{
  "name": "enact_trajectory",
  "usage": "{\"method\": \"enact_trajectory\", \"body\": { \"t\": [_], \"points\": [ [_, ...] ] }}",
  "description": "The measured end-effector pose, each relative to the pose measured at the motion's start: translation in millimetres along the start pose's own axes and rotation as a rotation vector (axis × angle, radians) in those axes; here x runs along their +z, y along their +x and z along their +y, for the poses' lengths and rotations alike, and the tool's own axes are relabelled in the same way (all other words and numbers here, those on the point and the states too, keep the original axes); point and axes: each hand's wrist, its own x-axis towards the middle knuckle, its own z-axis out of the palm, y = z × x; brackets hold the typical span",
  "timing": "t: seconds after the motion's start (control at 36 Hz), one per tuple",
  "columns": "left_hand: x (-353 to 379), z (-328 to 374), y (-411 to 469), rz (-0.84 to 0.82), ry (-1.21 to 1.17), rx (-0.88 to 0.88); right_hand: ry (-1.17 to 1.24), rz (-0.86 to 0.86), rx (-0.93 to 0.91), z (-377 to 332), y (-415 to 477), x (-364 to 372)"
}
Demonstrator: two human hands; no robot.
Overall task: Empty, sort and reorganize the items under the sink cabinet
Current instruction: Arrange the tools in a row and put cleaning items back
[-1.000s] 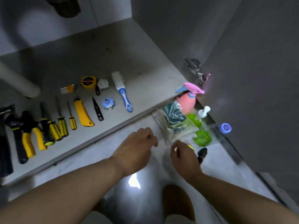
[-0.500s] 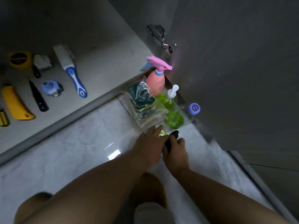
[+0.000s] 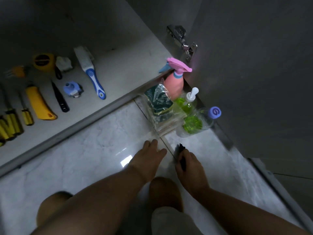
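The small black item [image 3: 182, 161] is gripped in the right hand [image 3: 190, 167], low over the floor tiles near the pink spray bottle [image 3: 174, 85] and sponge pack [image 3: 158, 102]. The left hand [image 3: 149, 156] is spread flat, fingers straight, holding nothing. We judge that sorting is under way. Next we would carry the item to the tool row on the cabinet floor [image 3: 118, 65].

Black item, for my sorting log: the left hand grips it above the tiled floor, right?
Not quite. The head view shows the right hand gripping the black item above the tiled floor; the left hand holds nothing, fingers extended.
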Motion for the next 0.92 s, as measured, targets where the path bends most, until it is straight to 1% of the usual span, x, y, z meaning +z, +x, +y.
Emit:
{"method": "enact_trajectory", "body": {
  "t": [0.08,0.17,0.25,0.31,0.33,0.36,0.44,0.5,0.56,0.67,0.75,0.83,0.92],
  "points": [
    [-22,-24,-31,0.02,-0.109,-0.011,0.051,-0.073,-0.103,-21,6,-6],
    [-59,-50,-65,0.028,-0.106,-0.039,0.066,-0.148,-0.18,-54,26,-16],
    [-102,-77,-103,0.088,-0.068,-0.064,0.128,-0.14,-0.244,-99,54,-30],
    [-131,-94,-127,0.143,-0.094,-0.113,0.161,-0.102,-0.28,-132,75,-39],
    [-144,-102,-137,0.181,-0.175,-0.153,0.17,-0.081,-0.295,-149,85,-43],
    [-156,-110,-146,0.235,-0.321,-0.191,0.178,-0.061,-0.309,-166,95,-47],
    [-179,-130,-166,0.429,-0.902,-0.275,0.199,-0.036,-0.355,-209,126,-55],
    [-180,-141,-172,0.533,-1.222,-0.336,0.168,-0.039,-0.372,-232,146,-58],
    [-175,-151,-172,0.615,-1.468,-0.383,0.108,-0.024,-0.365,-253,168,-60],
    [-161,-169,-159,0.722,-1.677,-0.452,-0.009,-0.033,-0.333,-290,207,-58],
    [-155,-179,-146,0.791,-1.804,-0.449,-0.071,-0.033,-0.315,-307,230,-49],
    [-153,-184,-139,0.804,-1.926,-0.407,-0.116,-0.027,-0.294,-319,244,-38],
    [-148,-186,-134,0.798,-1.955,-0.443,-0.165,-0.051,-0.274,-326,252,-28]
  ]
}}
